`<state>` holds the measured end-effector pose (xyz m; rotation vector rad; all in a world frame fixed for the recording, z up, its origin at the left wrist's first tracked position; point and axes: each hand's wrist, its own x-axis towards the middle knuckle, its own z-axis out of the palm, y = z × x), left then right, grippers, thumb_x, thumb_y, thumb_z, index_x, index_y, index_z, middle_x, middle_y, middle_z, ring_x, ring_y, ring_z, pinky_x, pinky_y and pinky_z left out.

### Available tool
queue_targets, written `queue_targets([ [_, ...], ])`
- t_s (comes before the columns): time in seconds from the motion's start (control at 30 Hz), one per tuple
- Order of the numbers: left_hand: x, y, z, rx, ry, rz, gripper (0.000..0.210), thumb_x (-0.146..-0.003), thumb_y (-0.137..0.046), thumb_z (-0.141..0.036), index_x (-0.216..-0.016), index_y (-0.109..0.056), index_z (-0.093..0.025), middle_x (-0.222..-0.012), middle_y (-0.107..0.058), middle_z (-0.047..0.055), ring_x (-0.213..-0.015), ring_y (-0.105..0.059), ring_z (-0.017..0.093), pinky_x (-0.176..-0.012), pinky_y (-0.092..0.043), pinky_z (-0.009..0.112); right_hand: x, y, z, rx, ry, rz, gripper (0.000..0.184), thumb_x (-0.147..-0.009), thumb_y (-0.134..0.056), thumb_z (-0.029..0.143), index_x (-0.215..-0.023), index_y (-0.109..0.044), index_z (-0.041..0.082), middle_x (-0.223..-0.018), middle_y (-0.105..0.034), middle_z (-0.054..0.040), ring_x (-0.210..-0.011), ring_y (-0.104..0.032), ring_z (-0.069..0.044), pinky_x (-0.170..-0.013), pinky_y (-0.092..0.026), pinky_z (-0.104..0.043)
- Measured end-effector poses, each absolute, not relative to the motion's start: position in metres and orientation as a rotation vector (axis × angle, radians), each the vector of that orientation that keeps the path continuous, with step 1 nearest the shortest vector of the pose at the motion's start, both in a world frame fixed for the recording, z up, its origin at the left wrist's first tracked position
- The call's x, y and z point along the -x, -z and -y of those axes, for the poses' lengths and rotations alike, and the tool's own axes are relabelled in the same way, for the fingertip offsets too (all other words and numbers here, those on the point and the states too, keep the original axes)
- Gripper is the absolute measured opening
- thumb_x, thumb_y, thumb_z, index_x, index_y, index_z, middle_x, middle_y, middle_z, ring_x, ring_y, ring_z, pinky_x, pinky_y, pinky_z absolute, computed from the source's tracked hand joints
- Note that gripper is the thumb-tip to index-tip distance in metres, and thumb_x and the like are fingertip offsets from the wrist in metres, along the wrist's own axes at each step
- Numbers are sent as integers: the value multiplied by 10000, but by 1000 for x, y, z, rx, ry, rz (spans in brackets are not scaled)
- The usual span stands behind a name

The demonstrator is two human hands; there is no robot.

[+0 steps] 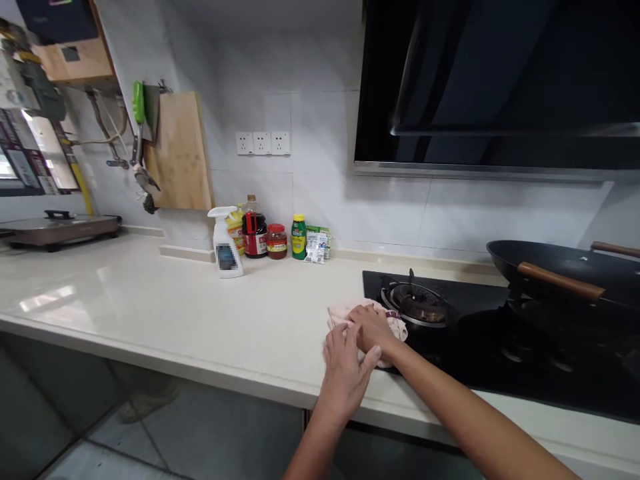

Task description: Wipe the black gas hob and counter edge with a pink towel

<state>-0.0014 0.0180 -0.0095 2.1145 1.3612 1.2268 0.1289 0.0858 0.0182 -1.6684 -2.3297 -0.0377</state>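
A pale pink cloth (341, 311) lies bunched over the left edge of the black gas stove (470, 347), partly on the white countertop (210, 313). My right hand (373, 327) presses down on the cloth, its fingers curled into it and partly hidden. Just in front of it, my left hand (345, 367) has its fingers stretched out and its thumb apart, with the fingertips at the cloth's near side by my right hand. Right beside the cloth is the left burner (419, 303).
A black wok (565, 257) with wooden handles sits on the stove's right side. Against the wall stand a white spray bottle (227, 243), a dark sauce bottle (255, 230), a red-lidded jar (277, 241) and a green bottle (299, 239). A range hood (490, 93) hangs overhead.
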Motion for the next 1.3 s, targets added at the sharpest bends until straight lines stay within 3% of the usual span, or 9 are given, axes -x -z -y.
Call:
queue_targets([
  [0.13, 3, 7, -16, -2081, -1214, -1349, 540, -954, -553, -487, -1457, -471, -308, -1422, -488, 105, -1368, -404, 289, -1156, -336, 511, -137, -12, -68, 1529, 19, 2399, 265, -1001, -429, 422, -1075, -615, 249, -1136, -630, -47, -1046, -504, -211, -906, -343, -361],
  [0.23, 4, 9, -17, -2107, -1233, -1333, 529, -957, -551, -493, -1449, -477, -312, -1413, -497, 103, -1357, -417, 288, -1143, -354, 514, -143, -8, -79, 1518, 40, 2406, 233, -989, -460, 396, -1028, -622, 232, -1075, -627, -39, -1016, -500, -195, -905, -337, -337],
  [0.4, 4, 16, -18, -2161, -1289, -1306, 515, -971, -539, -495, -1442, -477, -296, -1399, -511, 111, -1357, -417, 288, -1140, -361, 515, -151, -10, -123, 1613, 140, 2354, 207, -960, -474, 285, -1067, -634, 207, -1156, -620, -72, -1093, -483, -217, -967, -296, -360],
  [0.8, 5, 8, -12, -2192, -1178, -1310, 399, -976, -544, -453, -1314, -565, -244, -1316, -560, 108, -1262, -493, 273, -1094, -398, 491, -177, -26, -160, 1942, 260, 2193, 357, -1010, -376, 326, -1235, -607, 173, -1251, -612, -161, -1133, -543, -273, -938, -346, -392],
  [1.13, 5, 5, -12, -2221, -1183, -1278, 285, -967, -577, -411, -1220, -600, -280, -1222, -619, 61, -1172, -536, 252, -1009, -424, 444, -183, -30, -109, 1863, 213, 2283, 303, -976, -465, 351, -1191, -612, 195, -1147, -664, -125, -1057, -615, -249, -847, -366, -328],
  [1.3, 5, 3, -10, -2245, -1140, -1304, 255, -962, -582, -398, -1189, -613, -285, -1169, -633, 50, -1136, -546, 250, -982, -430, 428, -195, -45, -84, 1727, 76, 2327, 215, -934, -534, 371, -1089, -626, 254, -993, -702, -20, -873, -636, -176, -719, -354, -267],
])
